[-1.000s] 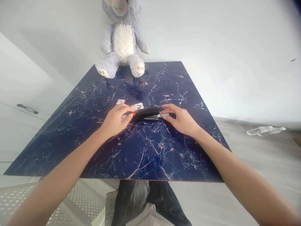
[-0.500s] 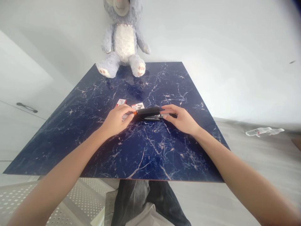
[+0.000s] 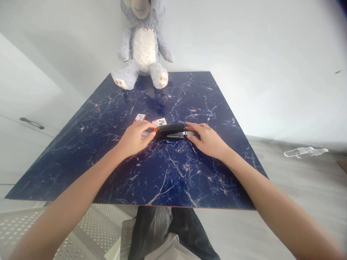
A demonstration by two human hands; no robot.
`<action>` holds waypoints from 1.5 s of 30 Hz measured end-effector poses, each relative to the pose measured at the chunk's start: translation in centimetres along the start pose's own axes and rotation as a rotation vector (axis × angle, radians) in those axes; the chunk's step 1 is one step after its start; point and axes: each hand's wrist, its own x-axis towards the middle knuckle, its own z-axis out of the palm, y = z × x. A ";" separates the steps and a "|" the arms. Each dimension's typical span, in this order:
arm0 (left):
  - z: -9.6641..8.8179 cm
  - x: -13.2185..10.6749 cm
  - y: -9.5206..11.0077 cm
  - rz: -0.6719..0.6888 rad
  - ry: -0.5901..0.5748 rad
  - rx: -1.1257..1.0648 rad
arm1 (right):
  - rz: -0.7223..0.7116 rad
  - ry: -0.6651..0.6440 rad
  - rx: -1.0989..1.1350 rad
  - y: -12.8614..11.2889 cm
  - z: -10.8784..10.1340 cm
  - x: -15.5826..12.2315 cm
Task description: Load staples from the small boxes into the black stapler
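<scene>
A black stapler [image 3: 172, 130] lies sideways on the dark blue marbled table [image 3: 151, 173], near its middle. My left hand [image 3: 134, 138] grips its left end, fingers curled round the orange tip. My right hand [image 3: 207, 139] pinches the right end, fingertips on the metal part. Two small red and white staple boxes [image 3: 158, 122] lie just behind the stapler, one partly hidden by my left hand.
A grey and white plush toy [image 3: 142, 47] sits at the table's far edge against the white wall. A cabinet handle [image 3: 31, 124] shows at the left. An empty plastic bottle [image 3: 303, 151] lies on the floor to the right.
My right hand has slid a little leftward along the stapler's end. The stapler and my left hand stay where they were.
</scene>
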 end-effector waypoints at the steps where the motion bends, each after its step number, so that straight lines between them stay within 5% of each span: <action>1: -0.1 0.0 0.0 0.001 -0.005 0.002 | -0.001 0.014 -0.042 -0.1 -0.2 -0.2; 7: -0.2 0.1 -0.3 -0.006 -0.088 0.010 | 0.287 0.053 -0.044 -2.1 -1.1 -1.6; 11: 0.3 0.3 -0.6 -0.075 -0.159 -0.035 | 0.177 0.013 0.114 -4.4 1.5 -2.5; 17: 0.4 0.7 -0.1 -0.124 -0.111 -0.112 | 0.082 0.019 0.247 -5.9 4.5 -2.8; 30: 0.2 0.9 0.9 -0.170 -0.154 -0.162 | 0.103 0.008 0.261 -4.8 4.8 -1.8; 36: 0.1 0.0 2.9 0.092 -0.375 -0.290 | 0.126 0.219 0.176 -2.8 4.7 -0.7; 39: -1.1 -0.1 2.1 0.170 -0.418 -0.221 | 0.183 0.272 0.170 -1.9 3.9 -0.4; 45: -3.0 -0.6 0.0 0.019 -0.436 -0.023 | 0.034 0.110 0.136 -1.9 2.8 -0.7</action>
